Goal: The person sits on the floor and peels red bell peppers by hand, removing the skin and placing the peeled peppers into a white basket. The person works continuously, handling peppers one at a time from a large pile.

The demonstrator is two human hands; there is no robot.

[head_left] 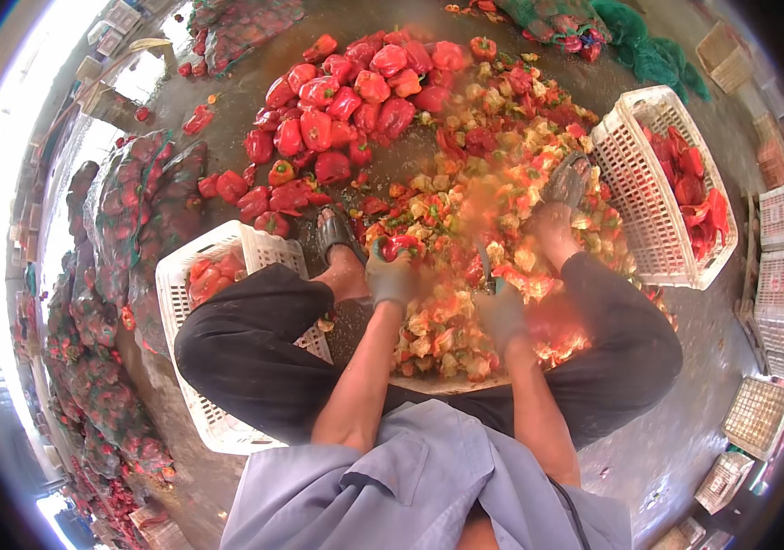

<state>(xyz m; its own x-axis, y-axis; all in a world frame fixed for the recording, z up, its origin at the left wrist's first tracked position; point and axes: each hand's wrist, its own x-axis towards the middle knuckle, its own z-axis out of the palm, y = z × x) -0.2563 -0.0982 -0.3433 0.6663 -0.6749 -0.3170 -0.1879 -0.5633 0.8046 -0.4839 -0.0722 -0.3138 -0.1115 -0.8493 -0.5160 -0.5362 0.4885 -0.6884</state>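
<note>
My gloved left hand (390, 275) holds a red bell pepper (400, 245) in front of me, between my feet. To its right, my gloved right hand (500, 306) grips a knife (485, 265) whose curved blade points away from me. Beneath and beyond both hands spreads a heap of cut pepper cores and scraps (433, 323), pale with seeds and red bits. Farther off lies a pile of whole red bell peppers (344, 103). Blurred smears hide part of the heap and the area near my right hand.
A white plastic crate (203, 405) with red pepper pieces stands beside my left leg. Another white crate (633, 185) holding red pepper pieces is tilted at the right. Filled net sacks (120, 199) line the left, and green netting (646, 55) lies at the back right.
</note>
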